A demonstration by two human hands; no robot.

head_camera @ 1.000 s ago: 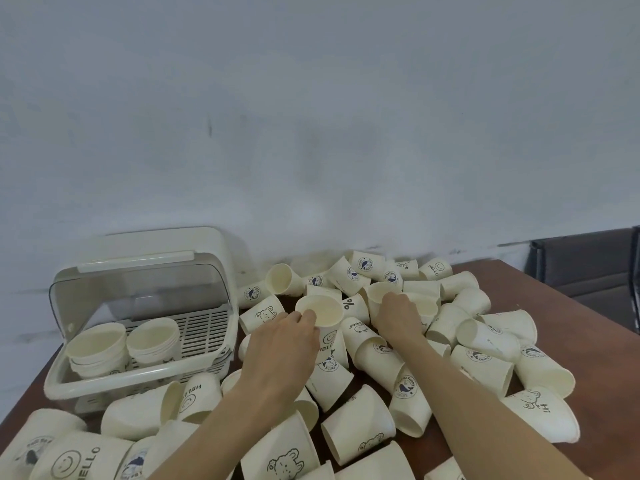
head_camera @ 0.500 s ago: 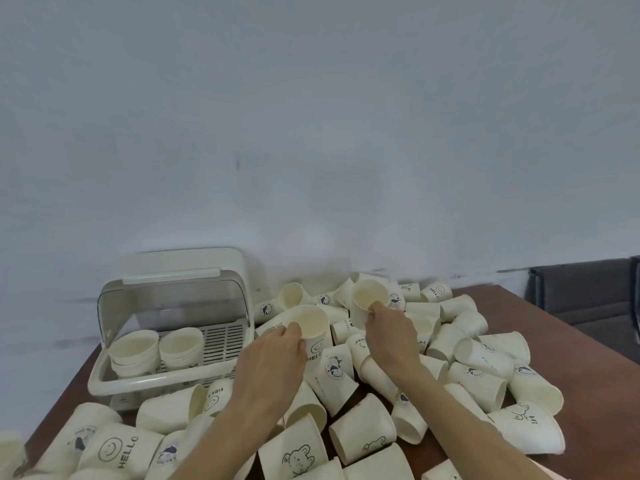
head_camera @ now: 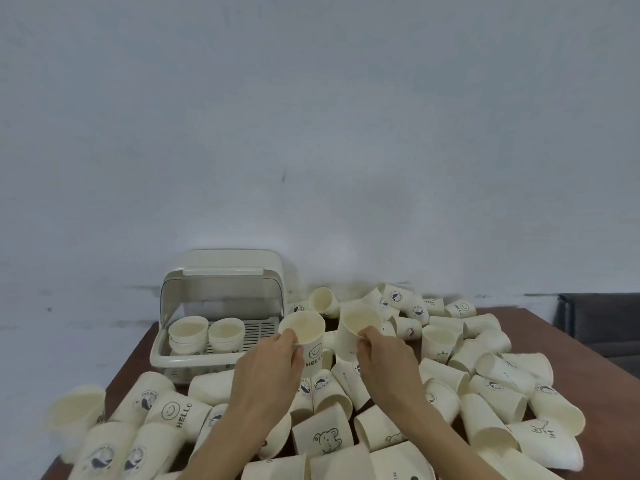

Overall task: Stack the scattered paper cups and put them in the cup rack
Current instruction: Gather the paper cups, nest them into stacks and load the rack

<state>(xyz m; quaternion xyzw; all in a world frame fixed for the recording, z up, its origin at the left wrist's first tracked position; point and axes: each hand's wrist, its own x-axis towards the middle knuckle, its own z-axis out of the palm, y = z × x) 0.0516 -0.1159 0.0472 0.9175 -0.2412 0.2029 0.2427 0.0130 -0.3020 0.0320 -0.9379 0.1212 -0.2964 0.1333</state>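
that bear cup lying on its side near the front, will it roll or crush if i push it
The bear cup would probably roll in a curve, since it lies on its side and tapers. It looks like thin paper, so likely light and easy to dent. Neighbouring cups touch it, so a push would probably shift them too.

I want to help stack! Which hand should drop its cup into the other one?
Probably the right hand. Its cup is already tilted toward the HELLO cup, which the left hand holds upright, mouth open, nearer the rack.
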